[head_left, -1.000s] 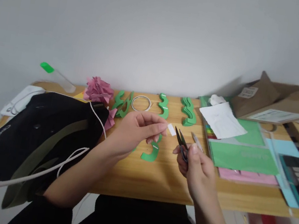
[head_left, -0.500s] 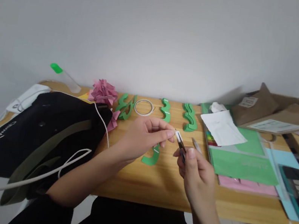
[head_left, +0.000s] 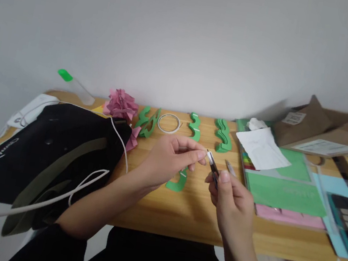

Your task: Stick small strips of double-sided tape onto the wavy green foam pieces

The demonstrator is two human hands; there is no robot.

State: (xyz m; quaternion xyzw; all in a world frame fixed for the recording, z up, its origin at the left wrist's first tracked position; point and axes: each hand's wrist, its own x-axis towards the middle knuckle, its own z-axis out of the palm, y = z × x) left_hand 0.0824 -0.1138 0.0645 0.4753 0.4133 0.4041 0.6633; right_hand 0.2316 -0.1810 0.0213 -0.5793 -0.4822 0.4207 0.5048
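Wooden desk (head_left: 186, 215) against pale wall (head_left: 190, 31)

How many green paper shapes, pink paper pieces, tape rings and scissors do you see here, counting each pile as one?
Green paper shapes: 4
Pink paper pieces: 2
Tape rings: 1
Scissors: 1
Total: 8

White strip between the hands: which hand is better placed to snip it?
Right, probably. The right hand holds the black snips, their tips right at the white strip. The left hand pinches that strip in its fingertips, so it is busy steadying it.
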